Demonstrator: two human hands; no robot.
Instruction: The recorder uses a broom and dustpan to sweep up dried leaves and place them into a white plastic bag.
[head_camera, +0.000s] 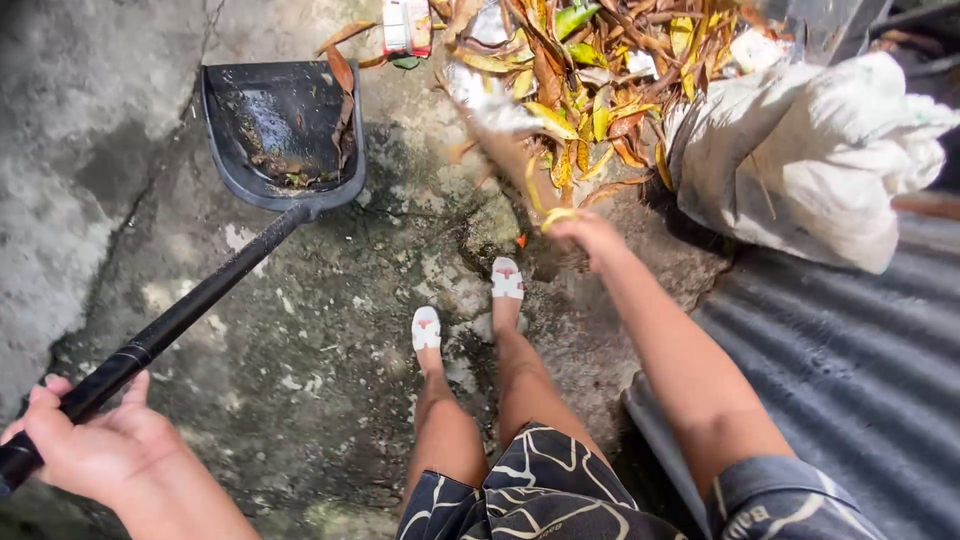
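My left hand (95, 445) grips the long black handle (190, 310) of a black dustpan (280, 130), which rests on the concrete at upper left with some leaf bits inside. My right hand (590, 235) reaches forward, shut on a short hand broom (500, 125) whose bristles are motion-blurred against a pile of dry yellow and brown leaves (590, 70). My feet in white sandals (470, 305) stand between the two hands.
A stuffed white sack (810, 150) lies at upper right beside the leaf pile. Corrugated metal sheeting (850, 370) covers the ground on the right. A small red and white carton (407, 25) lies at the top. The concrete floor (90, 150) is damp and stained.
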